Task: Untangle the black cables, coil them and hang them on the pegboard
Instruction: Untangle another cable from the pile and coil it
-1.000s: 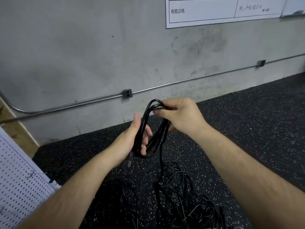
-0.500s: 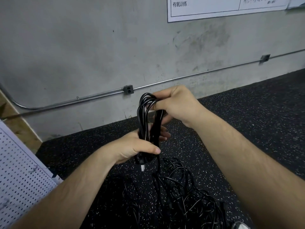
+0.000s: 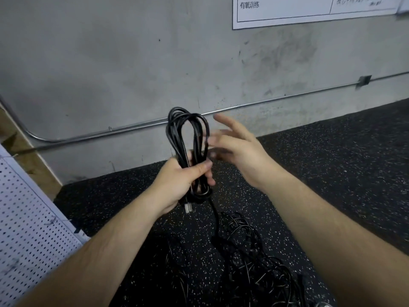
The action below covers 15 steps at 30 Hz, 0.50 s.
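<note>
Black cable coil (image 3: 174, 138), held in the curled fingers (image 3: 199, 168) of the left hand (image 3: 174, 187); thumb and fingers wrap the lower third of the bundle.

- Right hand (image 3: 241, 151): just beside the coil at 3 o'clock, holding nothing. Its fingers (image 3: 223, 120) are spread and relaxed. They are blurred, so contact with the loops cannot be told.
- Coil axis: long and upright. The closed loop end points to 12 o'clock. A metal-tipped plug (image 3: 188, 208) hangs out below the fist at 6 o'clock.
- Tail (image 3: 215, 218): a single strand dropping from the coil to the tangled pile (image 3: 250, 258) on the floor (image 3: 332, 173), at 5 o'clock.
- Handling, judged: light, limp and springy. The loops are likely to splay if the grip slackens. It is best held round the waist of the bundle, where all the strands cross.
- Pegboard (image 3: 28, 229): white and perforated, at 8 o'clock, well apart from the coil.
</note>
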### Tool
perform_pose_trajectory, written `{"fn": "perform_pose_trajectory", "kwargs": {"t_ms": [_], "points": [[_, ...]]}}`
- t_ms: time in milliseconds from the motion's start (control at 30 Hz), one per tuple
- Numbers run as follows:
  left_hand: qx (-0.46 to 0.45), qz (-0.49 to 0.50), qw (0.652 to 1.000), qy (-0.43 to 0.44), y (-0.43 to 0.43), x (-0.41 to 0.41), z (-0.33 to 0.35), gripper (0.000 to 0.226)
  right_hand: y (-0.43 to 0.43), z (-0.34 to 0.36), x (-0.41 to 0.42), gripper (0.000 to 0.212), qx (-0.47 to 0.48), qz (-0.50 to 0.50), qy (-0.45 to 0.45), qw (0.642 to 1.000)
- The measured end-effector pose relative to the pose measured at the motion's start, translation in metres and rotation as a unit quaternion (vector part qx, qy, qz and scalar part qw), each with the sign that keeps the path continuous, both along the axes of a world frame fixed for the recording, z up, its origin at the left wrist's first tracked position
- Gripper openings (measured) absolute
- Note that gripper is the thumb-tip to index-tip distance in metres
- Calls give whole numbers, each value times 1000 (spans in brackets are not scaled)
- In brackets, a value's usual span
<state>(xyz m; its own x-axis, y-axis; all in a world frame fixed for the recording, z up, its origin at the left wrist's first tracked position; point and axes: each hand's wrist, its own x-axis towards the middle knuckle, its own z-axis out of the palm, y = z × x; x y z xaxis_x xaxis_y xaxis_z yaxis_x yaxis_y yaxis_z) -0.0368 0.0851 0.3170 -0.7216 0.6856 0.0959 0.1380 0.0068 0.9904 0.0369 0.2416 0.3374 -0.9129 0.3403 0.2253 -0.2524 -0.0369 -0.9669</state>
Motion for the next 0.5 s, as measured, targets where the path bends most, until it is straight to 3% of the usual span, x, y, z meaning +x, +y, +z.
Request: {"fn": "perform_pose_trajectory", "kwargs": {"t_ms": [100, 200, 333, 500], "points": [[38, 69, 997, 26, -9, -14, 15, 19, -10, -41, 1, 61, 15, 79, -123, 989], [65, 105, 992, 36, -15, -25, 23, 21, -24, -80, 5, 17, 174, 169, -224, 944], [75, 142, 986, 36, -24, -35, 24, 37, -28, -95, 5, 21, 261, 140, -229, 927], [65, 158, 985, 39, -21, -34, 21, 20, -21, -90, 2, 10, 347, 79, -260, 898]]}}
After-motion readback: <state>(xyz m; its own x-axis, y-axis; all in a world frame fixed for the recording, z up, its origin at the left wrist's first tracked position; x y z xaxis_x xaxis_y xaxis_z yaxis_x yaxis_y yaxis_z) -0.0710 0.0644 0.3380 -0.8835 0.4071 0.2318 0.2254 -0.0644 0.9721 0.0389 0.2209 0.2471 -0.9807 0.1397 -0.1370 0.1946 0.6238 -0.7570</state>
